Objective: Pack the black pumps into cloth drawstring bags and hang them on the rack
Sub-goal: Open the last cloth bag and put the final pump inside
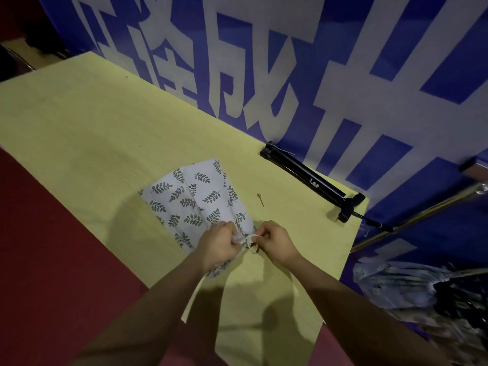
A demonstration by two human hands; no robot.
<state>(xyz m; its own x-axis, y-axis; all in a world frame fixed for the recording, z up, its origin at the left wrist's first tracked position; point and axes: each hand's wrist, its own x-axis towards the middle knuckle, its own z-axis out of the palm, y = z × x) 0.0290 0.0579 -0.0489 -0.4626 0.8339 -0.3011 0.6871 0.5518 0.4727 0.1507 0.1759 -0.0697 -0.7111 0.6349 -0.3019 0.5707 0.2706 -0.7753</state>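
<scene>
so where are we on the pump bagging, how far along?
Done: one leaf-print bag lies filled out on the table; its contents are hidden. In hand: both hands, left and right, pinch its drawstring at the gathered mouth. Left: a black pump lies unbagged by the banner. A blurred bag seems to hang at right.
</scene>
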